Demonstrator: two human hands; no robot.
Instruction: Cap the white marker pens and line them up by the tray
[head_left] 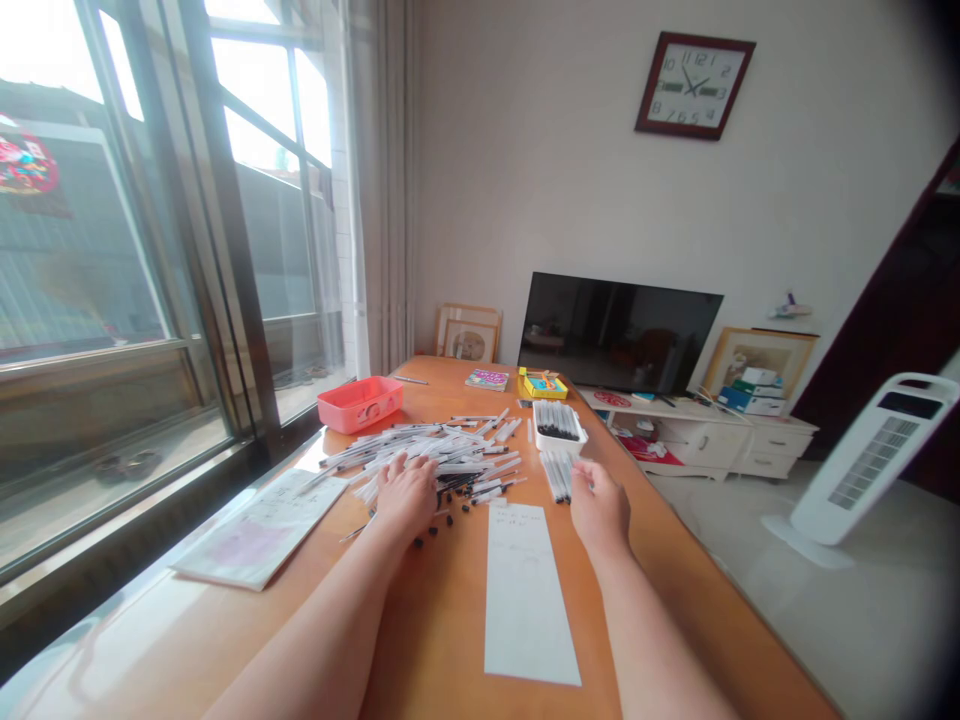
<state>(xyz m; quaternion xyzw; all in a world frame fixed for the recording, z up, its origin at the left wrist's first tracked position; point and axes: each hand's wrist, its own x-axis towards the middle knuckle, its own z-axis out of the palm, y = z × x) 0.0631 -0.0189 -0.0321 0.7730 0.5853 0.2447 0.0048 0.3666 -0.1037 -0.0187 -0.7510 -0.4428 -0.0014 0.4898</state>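
Observation:
A loose heap of white and clear pens and pen parts (457,447) with black ends lies across the middle of the table. My left hand (407,497) rests on the near side of this heap, fingers spread over the pieces. Several small black caps (433,533) are scattered just right of that hand. My right hand (601,508) has its fingers curled together beside a neat row of pens (556,475); anything between the fingertips is too small to make out. Behind the row stands a white container (562,446) filled with pens, their black ends toward me.
On the wooden table (442,640) are a white paper strip (527,600), a paper bag or booklet (259,530), a pink basket (361,406), a colourful booklet (486,380) and a yellow box (544,386). A window borders the left side; a white tower fan (862,470) stands right.

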